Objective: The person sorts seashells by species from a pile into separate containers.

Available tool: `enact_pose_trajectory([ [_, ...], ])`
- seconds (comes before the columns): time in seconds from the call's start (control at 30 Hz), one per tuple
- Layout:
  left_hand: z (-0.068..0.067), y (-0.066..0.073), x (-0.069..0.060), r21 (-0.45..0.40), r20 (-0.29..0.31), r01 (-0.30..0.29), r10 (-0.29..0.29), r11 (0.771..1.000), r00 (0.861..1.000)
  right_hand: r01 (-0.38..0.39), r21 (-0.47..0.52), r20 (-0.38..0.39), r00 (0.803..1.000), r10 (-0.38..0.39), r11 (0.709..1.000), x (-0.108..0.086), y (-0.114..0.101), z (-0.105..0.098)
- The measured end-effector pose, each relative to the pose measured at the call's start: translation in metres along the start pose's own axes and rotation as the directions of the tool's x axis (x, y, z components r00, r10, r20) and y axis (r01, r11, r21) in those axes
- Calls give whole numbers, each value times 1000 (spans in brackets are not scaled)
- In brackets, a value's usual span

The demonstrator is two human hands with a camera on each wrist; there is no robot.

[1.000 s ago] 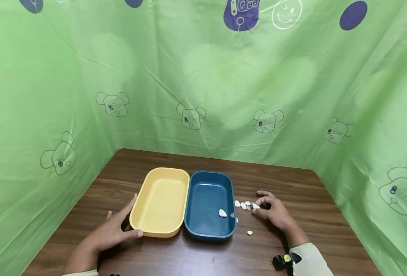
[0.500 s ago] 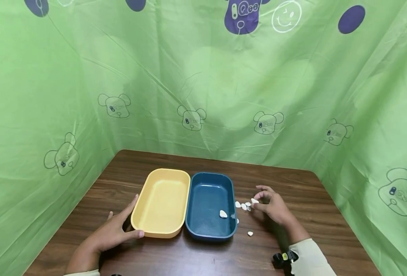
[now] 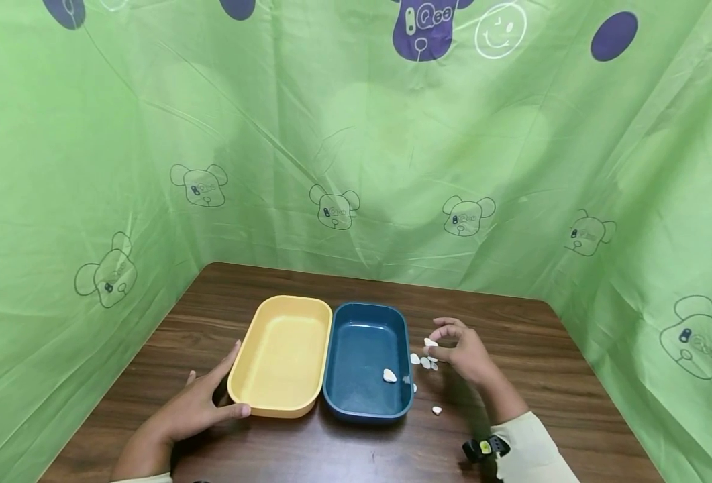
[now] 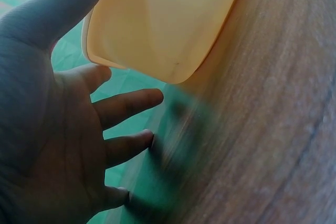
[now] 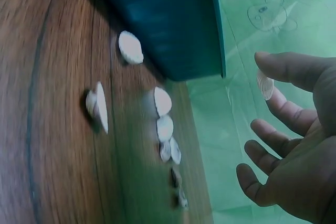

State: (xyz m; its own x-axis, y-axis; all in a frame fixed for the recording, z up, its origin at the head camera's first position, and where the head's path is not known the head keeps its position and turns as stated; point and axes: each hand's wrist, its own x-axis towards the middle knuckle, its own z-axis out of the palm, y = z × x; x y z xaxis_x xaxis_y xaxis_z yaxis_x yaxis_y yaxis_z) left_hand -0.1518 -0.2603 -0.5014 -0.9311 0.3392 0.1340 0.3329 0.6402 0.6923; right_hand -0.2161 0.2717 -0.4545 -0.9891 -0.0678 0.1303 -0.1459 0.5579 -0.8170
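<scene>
1. The head view is bright, with pale patches on the green cloth (image 3: 356,121).
2. Glare whitens the near tabletop (image 3: 356,446); a soft shadow lies beneath the right hand (image 3: 466,354).
3. In the left wrist view the left hand (image 4: 58,135) is dim, the tabletop blurred, the top-left corner washed out.
4. The right wrist view is hazy, its shells (image 5: 165,128) soft.

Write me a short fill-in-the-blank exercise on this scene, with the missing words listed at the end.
1. The held shell is pinched between the right hand's ____ and index finger.
2. The tray that the left hand touches is coloured ____.
3. The neighbouring tray, with a loose shell lying in it, is coloured ____.
4. The cloth hanging behind the table is mostly ____.

Missing words: thumb; yellow; blue; green.
</scene>
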Motion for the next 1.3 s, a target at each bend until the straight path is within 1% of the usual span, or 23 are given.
enact_pose_trajectory([
  [0.17,0,-1,0,-10,1,4,-4,1000,1000,9,-3,9,1000,-9,1000,2,-11,9],
  [0.37,0,-1,-2,-6,-2,7,-7,1000,1000,-1,7,22,1000,1,1000,7,-21,20],
  [0.57,-2,-2,-3,-12,-12,9,-9,1000,1000,4,9,23,1000,-5,1000,13,-26,33],
  [0.7,-2,-1,-3,-21,-13,6,-7,1000,1000,-4,32,12,1000,3,999,15,-30,42],
  [0.87,-2,0,-3,-32,-14,8,-9,999,1000,1,47,35,999,-3,999,17,-33,51],
  [1.1,-1,0,-1,-26,-19,-8,8,1000,1000,-19,48,28,999,17,999,18,-36,54],
  [1.3,-1,0,-1,-24,-15,-5,4,1000,1000,5,60,20,1000,-6,998,18,-36,52],
])
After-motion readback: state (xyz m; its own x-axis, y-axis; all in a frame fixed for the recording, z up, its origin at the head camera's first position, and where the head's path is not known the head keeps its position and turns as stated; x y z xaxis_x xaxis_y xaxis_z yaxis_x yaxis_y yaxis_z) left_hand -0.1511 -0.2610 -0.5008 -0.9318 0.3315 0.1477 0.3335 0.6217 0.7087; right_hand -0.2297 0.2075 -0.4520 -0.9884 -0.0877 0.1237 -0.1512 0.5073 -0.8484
